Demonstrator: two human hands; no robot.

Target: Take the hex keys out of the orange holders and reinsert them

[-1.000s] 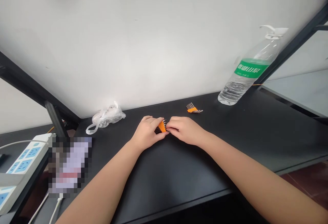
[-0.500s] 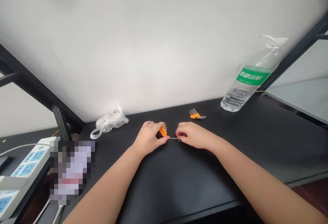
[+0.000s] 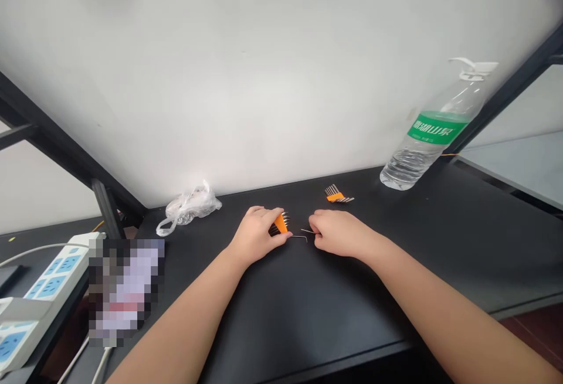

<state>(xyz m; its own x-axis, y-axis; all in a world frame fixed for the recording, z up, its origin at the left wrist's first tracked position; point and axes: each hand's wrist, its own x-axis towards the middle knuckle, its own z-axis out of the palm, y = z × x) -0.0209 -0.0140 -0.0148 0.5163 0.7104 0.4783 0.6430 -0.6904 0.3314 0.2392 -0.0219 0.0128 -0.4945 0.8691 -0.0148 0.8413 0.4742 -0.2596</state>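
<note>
My left hand (image 3: pixel 257 235) pinches an orange holder (image 3: pixel 280 224) with several dark metal keys in it. A thin L-shaped key (image 3: pixel 300 237) reaches right from beside my left fingertips, its short end bent toward me. To the right, my right hand (image 3: pixel 332 233) is closed round a thin metal key (image 3: pixel 307 231), whose tip points left, apart from the holder. Behind my right hand, a second orange holder (image 3: pixel 335 197) with several metal keys lies on the black table (image 3: pixel 308 302).
A water bottle (image 3: pixel 424 138) with a green label stands at the back right by the wall. At the back left lies a clear plastic bag (image 3: pixel 191 205). A white power strip (image 3: pixel 53 290) and a blurred pale item (image 3: pixel 129 290) are at the left.
My right hand has moved slightly right, away from my left hand, with a thin key now showing from its fingers. The L-shaped key by my left hand is now separate from my right fingers.
</note>
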